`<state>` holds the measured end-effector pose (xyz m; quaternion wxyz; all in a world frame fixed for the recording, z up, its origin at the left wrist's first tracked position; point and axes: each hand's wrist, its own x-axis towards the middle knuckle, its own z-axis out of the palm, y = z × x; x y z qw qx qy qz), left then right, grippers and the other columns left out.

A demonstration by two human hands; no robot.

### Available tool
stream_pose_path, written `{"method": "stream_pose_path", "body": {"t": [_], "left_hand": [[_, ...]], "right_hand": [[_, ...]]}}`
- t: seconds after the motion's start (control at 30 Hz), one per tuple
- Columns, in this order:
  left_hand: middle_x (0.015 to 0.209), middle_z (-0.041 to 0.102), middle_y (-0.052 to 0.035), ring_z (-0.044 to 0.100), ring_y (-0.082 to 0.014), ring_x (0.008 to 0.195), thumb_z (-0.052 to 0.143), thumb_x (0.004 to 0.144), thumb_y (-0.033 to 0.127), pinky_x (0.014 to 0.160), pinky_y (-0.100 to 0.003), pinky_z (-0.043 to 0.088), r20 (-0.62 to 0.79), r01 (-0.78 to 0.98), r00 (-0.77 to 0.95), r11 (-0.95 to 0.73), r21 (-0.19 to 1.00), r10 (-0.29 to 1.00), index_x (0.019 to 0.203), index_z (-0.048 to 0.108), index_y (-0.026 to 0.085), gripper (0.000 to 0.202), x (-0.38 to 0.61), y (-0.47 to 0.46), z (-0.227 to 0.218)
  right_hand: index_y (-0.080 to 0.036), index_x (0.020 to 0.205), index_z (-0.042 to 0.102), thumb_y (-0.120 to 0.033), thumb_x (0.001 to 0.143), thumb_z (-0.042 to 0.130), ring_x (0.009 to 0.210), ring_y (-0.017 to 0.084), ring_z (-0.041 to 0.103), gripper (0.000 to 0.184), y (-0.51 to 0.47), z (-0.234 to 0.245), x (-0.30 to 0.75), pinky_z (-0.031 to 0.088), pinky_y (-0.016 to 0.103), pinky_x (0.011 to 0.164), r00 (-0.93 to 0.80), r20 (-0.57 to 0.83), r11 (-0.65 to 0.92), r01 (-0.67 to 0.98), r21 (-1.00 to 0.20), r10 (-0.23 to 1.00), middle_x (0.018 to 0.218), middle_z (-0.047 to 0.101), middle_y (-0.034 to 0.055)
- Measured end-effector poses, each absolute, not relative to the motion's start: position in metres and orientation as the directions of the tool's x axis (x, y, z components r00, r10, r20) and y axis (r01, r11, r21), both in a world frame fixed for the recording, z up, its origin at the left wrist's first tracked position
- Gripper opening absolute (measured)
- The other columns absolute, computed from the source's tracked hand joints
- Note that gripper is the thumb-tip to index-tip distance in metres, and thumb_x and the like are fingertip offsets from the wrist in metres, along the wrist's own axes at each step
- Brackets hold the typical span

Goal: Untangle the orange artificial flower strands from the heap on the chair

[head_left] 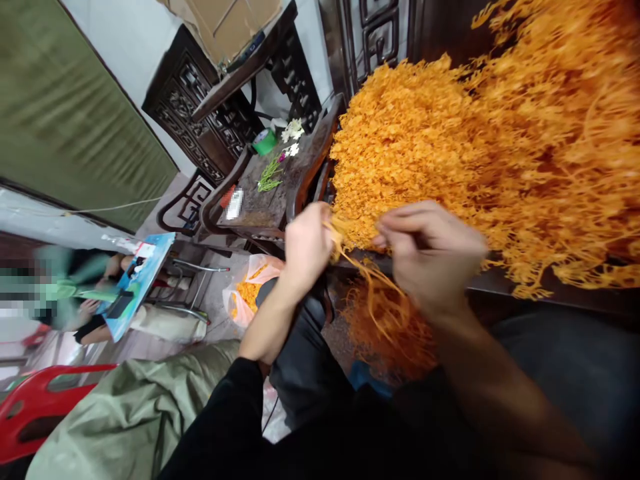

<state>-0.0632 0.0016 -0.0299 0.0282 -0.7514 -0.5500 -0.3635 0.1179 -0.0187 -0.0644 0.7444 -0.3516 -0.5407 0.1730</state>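
Observation:
A huge heap of orange artificial flower sprigs [450, 140] covers the dark wooden furniture in front of me. My left hand [306, 247] is closed around the stems of a small orange sprig bundle [373, 280] at the heap's lower left edge. My right hand [430, 257] pinches strands of the same bundle from the right, fingers curled. Loose orange stems hang down between the two hands toward a further orange clump [390, 333] on my lap.
A dark carved chair [280, 193] to the left carries green stems, white blossoms and a green tape roll [264, 141]. A plastic bag with orange bits [250, 293] lies on the floor. A red plastic chair [40, 407] and olive cloth [135, 407] sit lower left. Another person sits far left.

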Motion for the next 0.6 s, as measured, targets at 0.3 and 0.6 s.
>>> {"method": "stream_pose_path", "body": {"t": [0.3, 0.6], "left_hand": [[0.073, 0.065, -0.0002, 0.056, -0.0094, 0.06, 0.074, 0.088, 0.049, 0.057, -0.021, 0.042, 0.245, 0.347, 0.157, -0.285, 0.894, 0.957, 0.095, 0.071, 0.018, 0.033, -0.067, -0.01, -0.027], [0.069, 0.06, 0.0033, 0.049, -0.0068, 0.052, 0.071, 0.091, 0.05, 0.05, -0.02, 0.038, 0.295, 0.295, 0.203, -0.346, 0.891, 0.934, 0.098, 0.065, 0.02, 0.031, -0.068, -0.023, -0.03]], "right_hand": [[-0.022, 0.099, 0.071, -0.017, 0.095, 0.063, 0.078, 0.016, 0.067, 0.01, -0.028, -0.049, 0.157, 0.052, 0.033, 0.068, 0.171, 0.499, 0.521, -0.134, -0.843, 0.85, 0.095, 0.073, 0.0042], [-0.02, 0.113, 0.075, -0.047, 0.09, 0.069, 0.056, 0.013, 0.044, 0.036, -0.029, -0.048, 0.139, 0.035, 0.029, 0.054, -0.198, 0.299, 0.314, 0.046, -0.948, 0.933, 0.062, 0.046, -0.0038]]}}
